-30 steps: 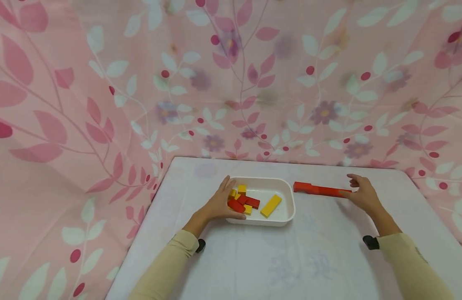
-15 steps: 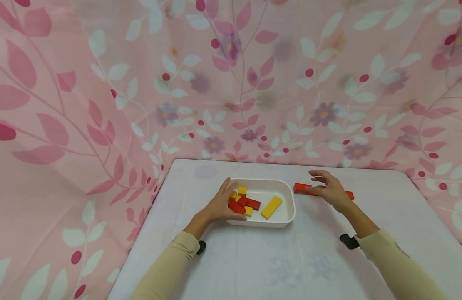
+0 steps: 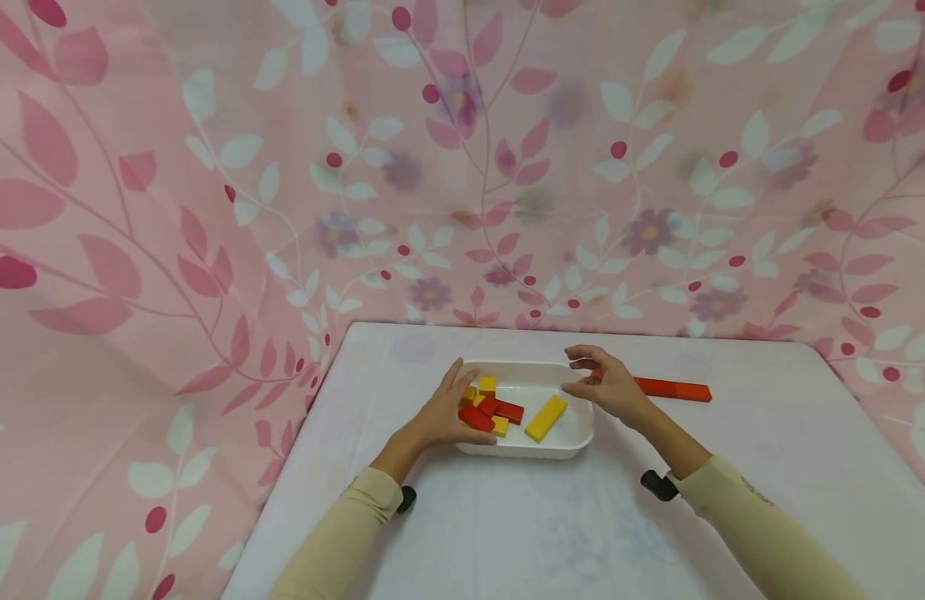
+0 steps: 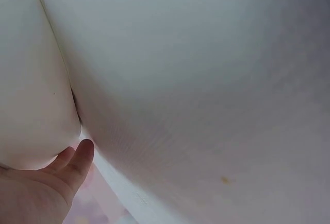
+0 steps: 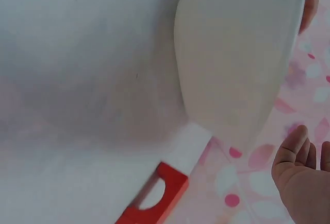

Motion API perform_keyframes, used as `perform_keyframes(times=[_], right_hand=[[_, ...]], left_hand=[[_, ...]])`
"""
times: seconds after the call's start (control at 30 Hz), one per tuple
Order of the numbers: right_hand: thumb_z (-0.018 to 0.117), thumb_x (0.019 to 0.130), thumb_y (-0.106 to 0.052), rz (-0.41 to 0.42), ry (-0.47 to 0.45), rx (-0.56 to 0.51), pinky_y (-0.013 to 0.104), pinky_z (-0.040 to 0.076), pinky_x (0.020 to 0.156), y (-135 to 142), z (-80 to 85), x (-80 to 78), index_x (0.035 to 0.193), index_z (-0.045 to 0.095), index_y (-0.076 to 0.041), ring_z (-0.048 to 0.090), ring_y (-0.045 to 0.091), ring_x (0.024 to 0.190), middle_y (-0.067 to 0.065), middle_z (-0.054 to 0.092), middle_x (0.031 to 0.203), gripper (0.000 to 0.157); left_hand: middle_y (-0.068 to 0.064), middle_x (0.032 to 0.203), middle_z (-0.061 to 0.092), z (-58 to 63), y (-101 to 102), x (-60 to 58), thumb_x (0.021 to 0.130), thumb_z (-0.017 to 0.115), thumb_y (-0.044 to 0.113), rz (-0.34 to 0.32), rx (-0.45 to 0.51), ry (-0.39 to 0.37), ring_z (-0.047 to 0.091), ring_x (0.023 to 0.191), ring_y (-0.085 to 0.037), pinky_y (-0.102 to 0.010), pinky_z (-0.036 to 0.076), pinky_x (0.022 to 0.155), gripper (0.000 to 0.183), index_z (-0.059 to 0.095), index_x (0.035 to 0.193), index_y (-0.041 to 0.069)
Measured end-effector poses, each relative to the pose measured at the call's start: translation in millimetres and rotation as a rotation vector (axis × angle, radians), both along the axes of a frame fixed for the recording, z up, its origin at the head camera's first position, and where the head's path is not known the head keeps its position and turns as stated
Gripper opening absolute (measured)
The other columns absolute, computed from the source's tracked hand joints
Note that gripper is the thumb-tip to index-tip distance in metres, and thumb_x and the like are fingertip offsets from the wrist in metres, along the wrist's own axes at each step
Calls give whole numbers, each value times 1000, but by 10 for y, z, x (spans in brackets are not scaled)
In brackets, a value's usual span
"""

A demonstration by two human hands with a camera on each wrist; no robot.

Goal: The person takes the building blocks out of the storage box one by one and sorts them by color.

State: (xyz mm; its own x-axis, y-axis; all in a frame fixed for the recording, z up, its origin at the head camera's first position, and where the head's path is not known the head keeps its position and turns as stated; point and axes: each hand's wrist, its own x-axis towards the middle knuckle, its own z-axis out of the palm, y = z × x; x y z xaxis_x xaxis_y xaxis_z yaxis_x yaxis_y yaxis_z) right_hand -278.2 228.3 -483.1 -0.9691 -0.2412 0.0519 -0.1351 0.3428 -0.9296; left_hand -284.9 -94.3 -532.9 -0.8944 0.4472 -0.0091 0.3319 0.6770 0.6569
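Observation:
My left hand (image 3: pixel 436 417) holds the left end of a white plastic tray (image 3: pixel 522 452), fingers toward the back rim and thumb along the front. In the left wrist view, fingers (image 4: pixel 82 154) bend up by the tray's pale side (image 4: pixel 31 80). Red and yellow toy blocks (image 3: pixel 477 417) lie heaped inside the tray, and one long yellow block (image 3: pixel 546 418) lies apart from them. My right hand (image 3: pixel 611 392), fingers loosely bent and holding nothing, hovers at the tray's right end. Behind it runs a row of red blocks (image 3: pixel 676 389), partly hidden; its end shows a half-round cutout (image 5: pixel 178 180).
A white cloth (image 3: pixel 552 533) covers the table. Pink flowered fabric (image 3: pixel 492 167) hangs right behind the table's back edge and along the left side. A black wrist strap (image 3: pixel 659 486) shows at the right sleeve.
My right hand has moved left from the far right end of the red row, across it, to the tray's right end. The left hand stays at the tray.

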Motion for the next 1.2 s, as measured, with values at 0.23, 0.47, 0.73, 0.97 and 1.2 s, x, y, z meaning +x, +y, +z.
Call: perform_keyframes(times=[0.23,0.47,0.73,0.97,1.2], right_hand=[[79,85,-16,48,-37,20,36,52,102,-315,-150,-11,139,49,-5,49,42,128,22,50,141,64],[77,85,-9,73,-73,4,50,47,107,-604,-209,-40,137,51,-4,51,43,127,24,52,138,59],[77,84,-6,111,-95,-7,52,48,105,-796,-380,-109,137,50,1,53,43,123,26,52,135,60],[79,83,-10,137,-89,53,42,54,99,-821,-490,-167,133,56,-4,58,33,115,17,60,128,56],[78,81,-4,145,-124,169,41,52,102,-842,-529,-183,131,60,-12,58,22,109,6,63,124,54]], left_hand=[[-6,168,-1,-24,-4,-17,63,83,65,9,0,-4,19,151,-35,-64,36,110,119,21,158,30],[-5,168,0,-42,-10,-24,62,82,66,14,14,-4,19,151,-37,-66,34,110,119,22,158,31],[-7,168,0,-46,-11,-26,62,82,66,3,24,8,20,151,-37,-65,34,111,119,22,158,30],[-7,168,0,-56,-16,-40,62,82,67,11,12,17,21,151,-36,-64,36,111,117,22,157,34],[-6,168,0,-58,-13,-32,62,82,67,15,8,9,21,151,-35,-63,37,109,118,22,157,33]])
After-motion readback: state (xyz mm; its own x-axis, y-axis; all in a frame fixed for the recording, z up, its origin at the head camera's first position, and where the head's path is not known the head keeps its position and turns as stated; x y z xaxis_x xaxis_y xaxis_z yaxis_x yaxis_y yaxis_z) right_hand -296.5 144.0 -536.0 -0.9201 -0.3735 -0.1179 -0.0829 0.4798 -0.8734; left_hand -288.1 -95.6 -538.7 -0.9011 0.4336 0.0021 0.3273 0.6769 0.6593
